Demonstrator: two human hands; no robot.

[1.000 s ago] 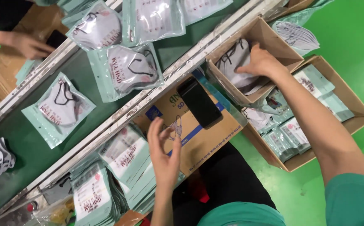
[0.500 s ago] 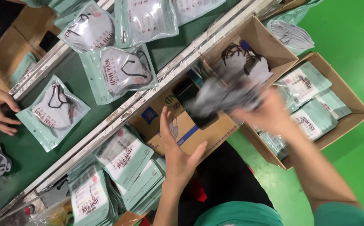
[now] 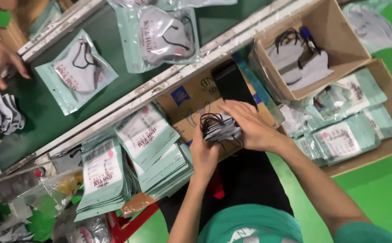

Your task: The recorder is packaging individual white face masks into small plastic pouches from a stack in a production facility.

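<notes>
Both hands clasp a small stack of grey face masks over the flat cardboard box — left hand gripping from below, right hand fingers curled on top — beside piles of mint pkgs.

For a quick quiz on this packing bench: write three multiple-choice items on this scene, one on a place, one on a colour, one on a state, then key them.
1. Where does the black phone lie?
A. on the flat brown carton
B. on the green belt
C. in the open box

2. What colour is the floor?
A. grey
B. green
C. blue

3. How is the stack of grey masks held?
A. by one hand
B. lying untouched
C. between both hands

Key: 1 A, it rests on the carton beside the rail. 2 B, bright green shows all around. 3 C, left hand beneath, right hand over it.
</notes>
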